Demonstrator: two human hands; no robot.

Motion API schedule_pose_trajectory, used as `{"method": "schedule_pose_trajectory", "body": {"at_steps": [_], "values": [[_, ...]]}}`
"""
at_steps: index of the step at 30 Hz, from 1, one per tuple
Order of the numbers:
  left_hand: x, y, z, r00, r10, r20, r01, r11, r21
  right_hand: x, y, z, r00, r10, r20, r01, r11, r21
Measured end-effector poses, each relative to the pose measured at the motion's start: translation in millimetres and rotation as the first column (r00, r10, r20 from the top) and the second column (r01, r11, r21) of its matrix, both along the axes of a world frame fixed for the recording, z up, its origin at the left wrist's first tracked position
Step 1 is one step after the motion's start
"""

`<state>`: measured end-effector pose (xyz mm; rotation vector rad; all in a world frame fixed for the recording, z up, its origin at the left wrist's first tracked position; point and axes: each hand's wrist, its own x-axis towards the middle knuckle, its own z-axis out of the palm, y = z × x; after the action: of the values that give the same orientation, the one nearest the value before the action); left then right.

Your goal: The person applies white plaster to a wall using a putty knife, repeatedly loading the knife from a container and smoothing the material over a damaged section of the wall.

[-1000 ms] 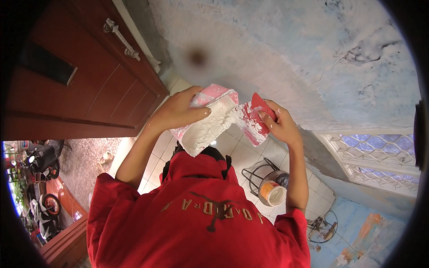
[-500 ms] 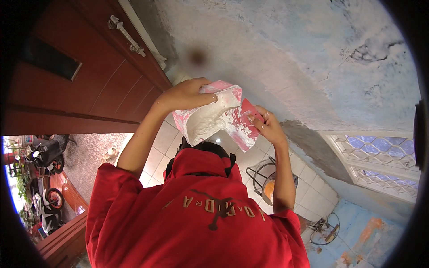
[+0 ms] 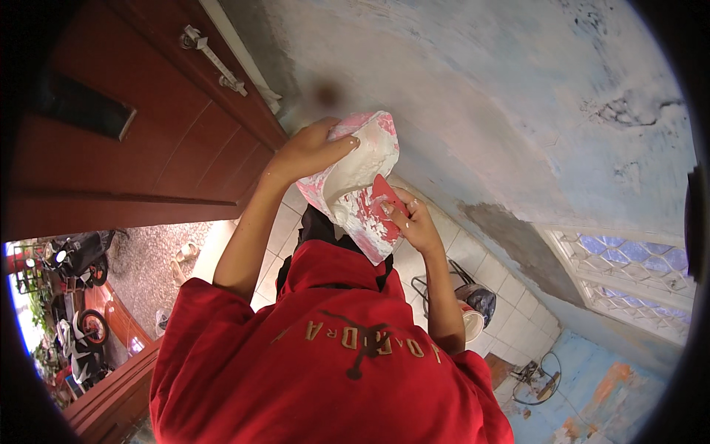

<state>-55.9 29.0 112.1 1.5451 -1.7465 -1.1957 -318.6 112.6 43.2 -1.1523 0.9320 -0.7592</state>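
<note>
My left hand (image 3: pixel 316 154) is closed on the rim of a curved pink plastic putty holder (image 3: pixel 316 186), its thumb over the inner side. A thick layer of white putty (image 3: pixel 364 164) coats the inside of the holder. In my right hand (image 3: pixel 416 223) is a flat red putty scraper (image 3: pixel 381 194), gripped between thumb and fingers. White putty is smeared over the scraper's blade, which overlaps the holder's lower right edge; whether they touch, I cannot tell. Both things are held up in front of my red shirt, near the wall.
A patchy blue-white wall (image 3: pixel 473 96) rises ahead and to the right, with a latticed window opening (image 3: pixel 629 251). At left stands a red-brown door (image 3: pixel 163 133) with a metal handle (image 3: pixel 214 59). A bucket (image 3: pixel 472 323) sits on the tiled floor by my right arm. Motorcycles (image 3: pixel 85 333) are parked outside.
The scraper in my right hand has moved left and down, closer to the lower part of the holder. My left hand has raised and tilted the holder slightly.
</note>
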Motion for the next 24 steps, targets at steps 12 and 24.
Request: {"method": "schedule_pose_trajectory", "body": {"at_steps": [12, 24], "values": [[70, -70, -17, 0.988, 0.008, 0.153, -0.005, 1.000, -0.020, 89, -66, -29, 0.984, -0.066, 0.168, 0.033, 0.980, 0.195], [132, -121, -29, 0.818, 0.394, -0.418, -0.285, 0.910, 0.300, 163, -105, -12, 0.724, -0.382, 0.574, 0.141, 0.897, 0.419]]}}
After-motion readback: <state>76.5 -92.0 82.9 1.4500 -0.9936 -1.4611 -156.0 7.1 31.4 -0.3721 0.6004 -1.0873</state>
